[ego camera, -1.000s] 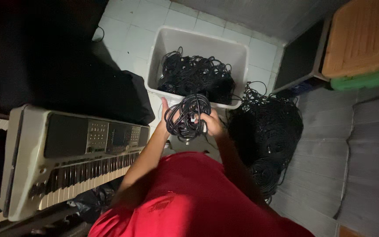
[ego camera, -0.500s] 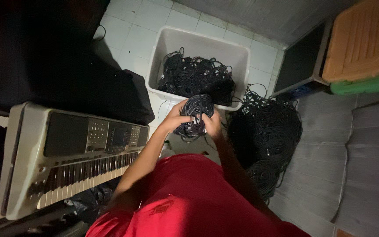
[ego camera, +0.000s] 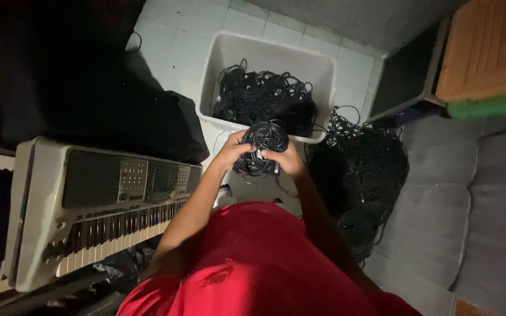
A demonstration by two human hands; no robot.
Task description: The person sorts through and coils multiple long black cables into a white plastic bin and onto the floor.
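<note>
A coiled black cable [ego camera: 263, 145] is gripped between both of my hands in front of my red shirt. My left hand [ego camera: 233, 151] clasps its left side and my right hand [ego camera: 286, 160] clasps its right side. Just beyond the coil stands a grey plastic bin [ego camera: 224, 64] on the white tiled floor, partly filled with several more black cable coils [ego camera: 263, 99]. The coil I hold hovers near the bin's front rim.
A grey electronic keyboard [ego camera: 95, 205] stands at my left, with a black bag [ego camera: 142, 123] behind it. A heap of loose black cables [ego camera: 361, 169] lies on the floor at my right. A grey cushion [ego camera: 475, 216] and an orange lid [ego camera: 487, 47] are farther right.
The cable loops hung looser a second ago; both hands have drawn the coil into a tighter bundle and shifted it slightly toward the bin.
</note>
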